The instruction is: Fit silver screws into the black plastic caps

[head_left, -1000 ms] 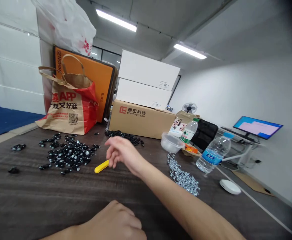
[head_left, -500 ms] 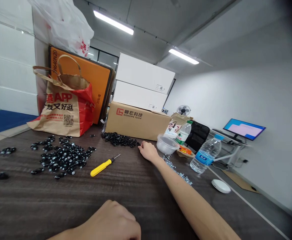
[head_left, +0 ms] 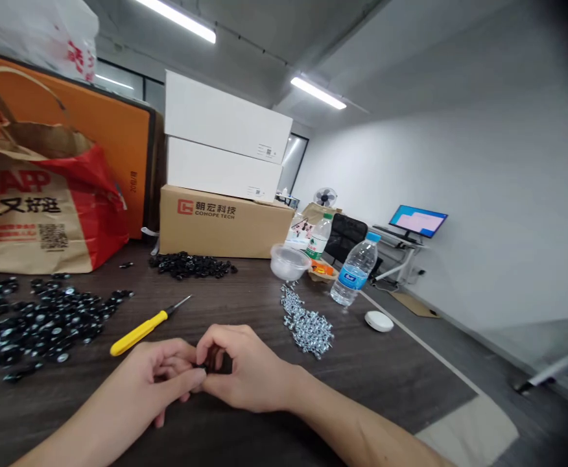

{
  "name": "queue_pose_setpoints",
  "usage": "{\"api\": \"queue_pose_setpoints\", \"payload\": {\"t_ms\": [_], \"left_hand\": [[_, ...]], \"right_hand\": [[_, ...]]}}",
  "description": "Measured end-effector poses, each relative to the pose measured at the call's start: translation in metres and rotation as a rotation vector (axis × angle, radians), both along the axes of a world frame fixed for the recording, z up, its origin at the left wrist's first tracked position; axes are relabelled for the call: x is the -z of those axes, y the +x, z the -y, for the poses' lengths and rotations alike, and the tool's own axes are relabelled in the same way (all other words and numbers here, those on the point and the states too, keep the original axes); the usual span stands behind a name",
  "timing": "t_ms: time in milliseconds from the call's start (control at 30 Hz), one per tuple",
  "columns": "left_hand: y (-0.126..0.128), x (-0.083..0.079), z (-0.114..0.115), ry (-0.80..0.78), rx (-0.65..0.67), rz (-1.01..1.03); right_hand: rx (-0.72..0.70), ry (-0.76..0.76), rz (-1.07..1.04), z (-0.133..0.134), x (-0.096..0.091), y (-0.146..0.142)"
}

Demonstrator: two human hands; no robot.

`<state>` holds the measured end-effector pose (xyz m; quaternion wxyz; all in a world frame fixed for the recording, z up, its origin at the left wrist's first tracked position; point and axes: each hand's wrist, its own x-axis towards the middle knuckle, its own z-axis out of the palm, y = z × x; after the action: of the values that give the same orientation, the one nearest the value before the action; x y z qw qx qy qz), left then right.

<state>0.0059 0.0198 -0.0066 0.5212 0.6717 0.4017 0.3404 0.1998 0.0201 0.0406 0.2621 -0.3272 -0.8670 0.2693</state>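
My left hand [head_left: 162,370] and my right hand [head_left: 245,366] meet above the dark wood table [head_left: 376,383], their fingers closed together on a small black part [head_left: 209,363]. The fingers hide most of that part, so its shape is hard to make out. A yellow-handled screwdriver [head_left: 138,334] lies just beyond my left hand. A spread of black parts [head_left: 35,324] lies further left, and a smaller heap of them [head_left: 189,264] sits near the box. Loose silver screws [head_left: 306,327] lie to the right of my right hand.
A cardboard box [head_left: 225,220] carrying white boxes stands at the table's far side, with a red and brown paper bag [head_left: 35,220] at left. A clear plastic bowl [head_left: 288,261], a water bottle [head_left: 355,272] and a white round device [head_left: 378,321] stand at right.
My right hand has come back from beside the far black heap, and my left hand has risen from the table's near edge. Both now hold a small black part. The view has turned right.
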Motion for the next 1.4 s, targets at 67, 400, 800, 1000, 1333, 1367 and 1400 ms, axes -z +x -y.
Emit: {"api": "queue_pose_setpoints", "payload": {"t_ms": [67,400,800,1000,1333,1367,1400], "left_hand": [[-0.001,0.001,0.001,-0.044,-0.028,0.019],[0.005,-0.008,0.010,-0.159,-0.088,-0.057],[0.004,-0.011,0.018,0.007,-0.112,0.008],[0.004,-0.020,0.020,0.017,-0.054,0.010],[0.000,-0.002,0.016,-0.029,-0.090,-0.024],[0.000,-0.002,0.017,-0.021,-0.094,-0.022],[0.000,-0.003,0.017,-0.018,-0.097,-0.020]], "right_hand": [[-0.023,-0.004,0.009,-0.004,-0.006,0.007],[0.712,-0.021,0.175,-0.081,-0.032,0.180],[0.671,-0.230,0.400,-0.102,0.002,0.229],[0.663,-0.216,0.386,-0.108,0.004,0.226],[0.670,-0.198,0.374,-0.109,0.006,0.222],[0.666,-0.199,0.371,-0.108,0.006,0.222],[0.664,-0.199,0.368,-0.108,0.006,0.222]]}}
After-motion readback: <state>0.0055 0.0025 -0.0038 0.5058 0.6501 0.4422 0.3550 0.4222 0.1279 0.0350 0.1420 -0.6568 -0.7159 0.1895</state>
